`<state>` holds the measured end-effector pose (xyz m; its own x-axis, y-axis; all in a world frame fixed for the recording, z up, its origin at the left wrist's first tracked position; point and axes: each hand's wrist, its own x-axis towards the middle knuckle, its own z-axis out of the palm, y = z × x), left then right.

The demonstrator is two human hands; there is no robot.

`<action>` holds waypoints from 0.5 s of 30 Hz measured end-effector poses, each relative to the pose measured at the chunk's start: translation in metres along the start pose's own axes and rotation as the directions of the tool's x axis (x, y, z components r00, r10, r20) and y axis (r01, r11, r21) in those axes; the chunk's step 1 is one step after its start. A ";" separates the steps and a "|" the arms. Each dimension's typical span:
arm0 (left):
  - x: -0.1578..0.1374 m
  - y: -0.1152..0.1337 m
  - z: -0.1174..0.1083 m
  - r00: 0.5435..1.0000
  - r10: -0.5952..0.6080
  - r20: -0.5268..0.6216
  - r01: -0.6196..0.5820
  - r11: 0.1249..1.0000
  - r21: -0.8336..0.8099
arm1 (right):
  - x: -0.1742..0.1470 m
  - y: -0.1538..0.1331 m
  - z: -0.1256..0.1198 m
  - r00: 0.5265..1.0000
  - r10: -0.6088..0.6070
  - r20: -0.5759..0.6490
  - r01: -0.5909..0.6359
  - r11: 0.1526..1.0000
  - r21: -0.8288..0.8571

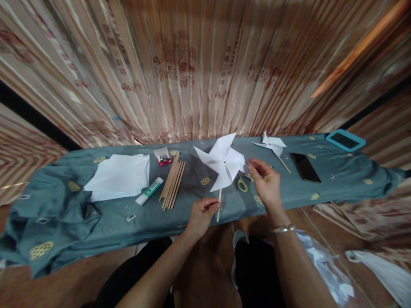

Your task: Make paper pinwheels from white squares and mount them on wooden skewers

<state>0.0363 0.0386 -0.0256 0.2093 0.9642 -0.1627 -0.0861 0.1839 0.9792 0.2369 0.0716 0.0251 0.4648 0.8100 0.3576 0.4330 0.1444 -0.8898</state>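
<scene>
A white paper pinwheel (221,160) with a pin at its centre stands tilted up over the cloth-covered table. My left hand (201,216) is closed around the lower part of its wooden stick (219,205), thumb and forefinger pinching it. My right hand (265,179) is beside the right-hand blade, fingers loosely curled and apart, the tips at the paper's edge; whether they touch it I cannot tell. Partly behind the pinwheel lies a pair of scissors with green handles (242,185). A second, smaller-looking white pinwheel (272,143) lies on the table further right.
Several wooden sticks (173,182), a small red box of pins (163,157), a glue stick (149,191) and a stack of white paper (118,175) lie to the left. A black phone (305,167) and a blue-framed device (345,140) lie right. A curtain (192,72) hangs behind the table.
</scene>
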 end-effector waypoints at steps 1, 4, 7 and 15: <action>0.000 0.000 0.000 1.000 -0.003 0.006 0.003 1.000 0.001 | 0.001 0.001 0.001 1.000 -0.004 0.017 0.004 1.000 -0.004; -0.001 0.001 -0.001 1.000 0.001 0.013 -0.001 1.000 0.011 | 0.002 0.003 0.003 0.999 0.005 0.044 -0.004 0.999 -0.033; 0.000 0.003 -0.002 1.000 0.011 0.004 -0.011 1.000 0.023 | 0.001 0.004 0.004 0.998 0.035 0.048 -0.034 0.999 -0.013; 0.001 0.004 -0.004 0.999 0.026 -0.030 -0.025 0.999 0.033 | -0.005 -0.007 0.011 0.981 0.174 0.081 -0.188 0.959 0.214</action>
<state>0.0319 0.0409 -0.0222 0.1773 0.9741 -0.1406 -0.0586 0.1531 0.9865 0.2233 0.0724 0.0267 0.4694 0.8659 0.1730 0.1627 0.1078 -0.9808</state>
